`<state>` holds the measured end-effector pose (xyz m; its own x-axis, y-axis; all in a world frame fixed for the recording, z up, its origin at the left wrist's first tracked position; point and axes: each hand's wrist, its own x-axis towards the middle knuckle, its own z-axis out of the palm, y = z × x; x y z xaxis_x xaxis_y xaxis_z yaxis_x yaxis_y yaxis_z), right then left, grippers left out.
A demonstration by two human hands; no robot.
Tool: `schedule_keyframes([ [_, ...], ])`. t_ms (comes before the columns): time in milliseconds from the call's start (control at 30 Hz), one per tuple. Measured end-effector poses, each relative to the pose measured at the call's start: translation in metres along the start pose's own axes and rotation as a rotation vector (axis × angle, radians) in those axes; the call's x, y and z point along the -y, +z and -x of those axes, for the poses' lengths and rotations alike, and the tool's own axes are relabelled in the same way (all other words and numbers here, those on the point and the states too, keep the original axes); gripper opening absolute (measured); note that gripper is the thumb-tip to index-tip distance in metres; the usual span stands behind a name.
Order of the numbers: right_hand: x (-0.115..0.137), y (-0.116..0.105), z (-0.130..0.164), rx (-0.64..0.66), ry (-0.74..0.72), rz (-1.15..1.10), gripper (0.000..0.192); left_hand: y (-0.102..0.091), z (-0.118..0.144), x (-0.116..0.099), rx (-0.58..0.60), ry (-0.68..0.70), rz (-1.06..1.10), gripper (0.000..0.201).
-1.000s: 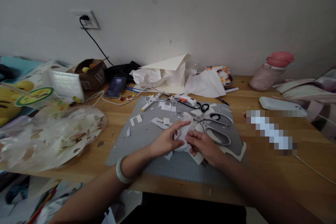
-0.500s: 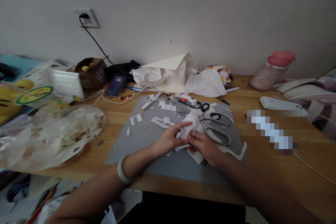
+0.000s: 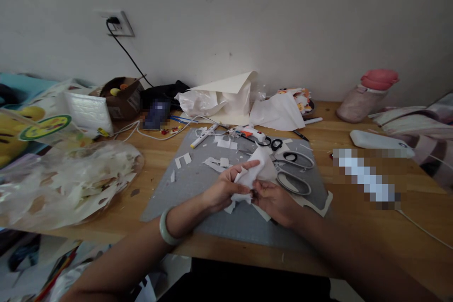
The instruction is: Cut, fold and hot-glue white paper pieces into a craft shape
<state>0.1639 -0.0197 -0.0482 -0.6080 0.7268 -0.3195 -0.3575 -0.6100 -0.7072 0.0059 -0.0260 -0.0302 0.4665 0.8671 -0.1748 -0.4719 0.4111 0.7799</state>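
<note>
In the head view, the left hand (image 3: pixel 226 188) has its grip clamped on a crumpled white tissue (image 3: pixel 244 191), thumb and forefinger folded over it, above the middle of the gray cutting mat (image 3: pixel 208 219). The right hand's grip (image 3: pixel 274 200) is pinched on the tissue's lower right edge, beside a small dark patch too blurred to identify. Gray-handled scissors (image 3: pixel 279 175) lie on the mat's right half, paper scraps (image 3: pixel 187 158) on its left; left of the mat, a clear plastic bag (image 3: pixel 63 184) covers the wooden bench (image 3: pixel 428 188).
</note>
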Motion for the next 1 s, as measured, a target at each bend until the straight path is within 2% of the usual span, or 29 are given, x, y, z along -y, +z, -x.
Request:
schedule_keyframes([
  [167,0.0047,-0.0003,0.0009,0.046,0.052,-0.033,0.029,-0.0009,0.0013,-0.0022,0.012,-0.004,0.042,0.072],
  [367,0.0036,0.0006,0.0005,-0.054,0.018,0.117,0.032,0.0008,-0.0001,0.0012,-0.07,0.037,-0.126,0.072],
  [567,-0.0016,0.0007,-0.0005,-0.086,-0.004,0.17,0.037,0.0025,-0.0006,0.0024,-0.041,0.047,-0.155,0.072],
  [767,-0.0021,-0.0022,0.0002,-0.023,0.016,0.082,0.033,0.0046,0.0019,0.0014,-0.004,-0.01,-0.064,0.077],
  [1000,0.0043,-0.0012,0.0023,0.075,0.046,-0.02,0.027,0.0001,0.0017,0.0017,0.049,0.025,0.011,0.081],
])
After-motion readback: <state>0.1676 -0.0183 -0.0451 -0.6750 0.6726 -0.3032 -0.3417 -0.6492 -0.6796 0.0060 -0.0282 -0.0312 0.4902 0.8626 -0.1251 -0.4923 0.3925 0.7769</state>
